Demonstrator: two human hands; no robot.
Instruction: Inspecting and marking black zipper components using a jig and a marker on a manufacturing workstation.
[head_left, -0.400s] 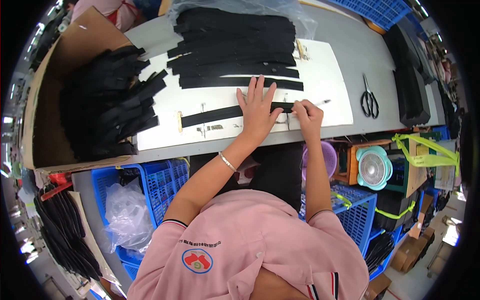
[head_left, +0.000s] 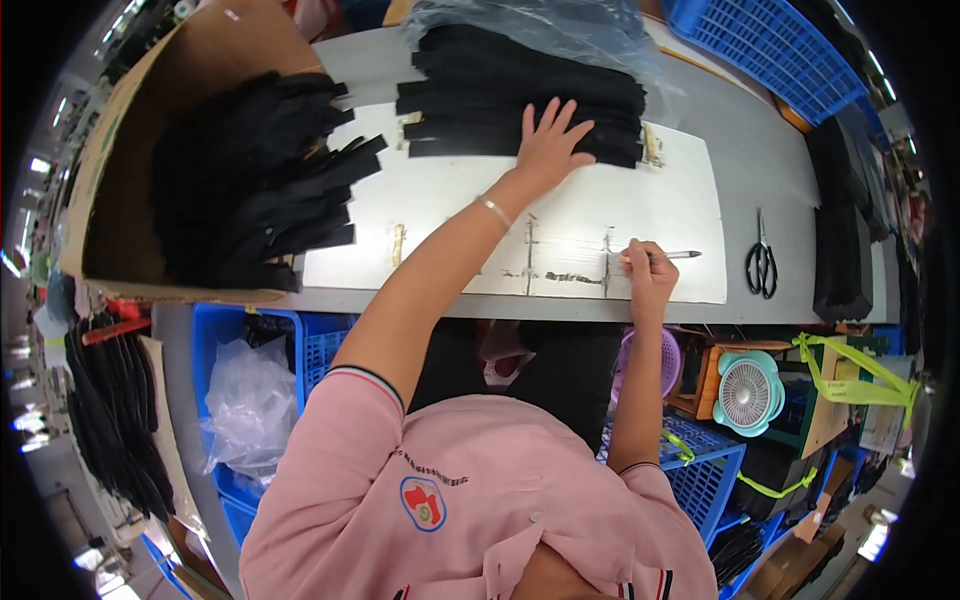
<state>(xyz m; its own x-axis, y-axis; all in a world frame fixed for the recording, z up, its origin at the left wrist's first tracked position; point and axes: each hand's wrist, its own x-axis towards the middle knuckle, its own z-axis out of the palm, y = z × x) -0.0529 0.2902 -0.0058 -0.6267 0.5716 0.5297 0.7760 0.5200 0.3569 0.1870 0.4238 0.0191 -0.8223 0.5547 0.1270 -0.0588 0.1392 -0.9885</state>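
Note:
My left hand (head_left: 552, 150) lies with fingers spread on the near rows of the black strips (head_left: 520, 85). These flat strips are laid side by side across the far part of a white board (head_left: 450, 180). My right hand (head_left: 650, 272) rests near the board's front right, closed around a slim pen (head_left: 684, 254) that points to the right. Between my hands and the front edge, the board shows dark drawn lines and smudges. Pieces of yellowish tape (head_left: 398, 245) are stuck on it.
On the left stands a cardboard box (head_left: 110, 150) with many loose black strips (head_left: 250, 190). Black-handled scissors (head_left: 762, 265) lie right of the board. Clear plastic film (head_left: 560, 35) and a blue basket (head_left: 770, 60) sit at the back. Black blocks (head_left: 842, 265) line the right side.
My left hand has moved away from me onto the laid-out strips. The single strip it held on the board's front part is gone from there. My right hand still grips the pen.

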